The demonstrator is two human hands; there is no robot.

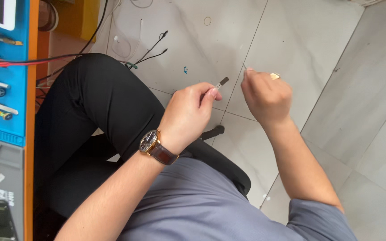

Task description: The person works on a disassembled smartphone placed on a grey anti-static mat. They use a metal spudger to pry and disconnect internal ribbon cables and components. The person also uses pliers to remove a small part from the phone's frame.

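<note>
a grey shirt (188, 201) and the two bare forearms are seen nearest the camera, with a watch (150, 142) on a brown strap worn on the left wrist. black trousers (90, 102) and the edge of a dark chair (222, 165) are seen below the arms. a little farther out, the left hand (188, 111) is closed, and a small flat metal part (222, 82) is pinched between its thumb and forefinger, so that the part is held in the air above the floor, just beside the right hand (264, 93). the right hand is curled shut around a thin tool (245, 67), of which only the tip is seen above the knuckles; the tip is kept near the part but apart from it. at the left edge, a bench (31, 134) is seen with a blue mat (16, 89) on which hand tools are laid. beyond the hands, a pale tiled floor (327, 67) is seen, with black wires (155, 49) lying on it.
</note>
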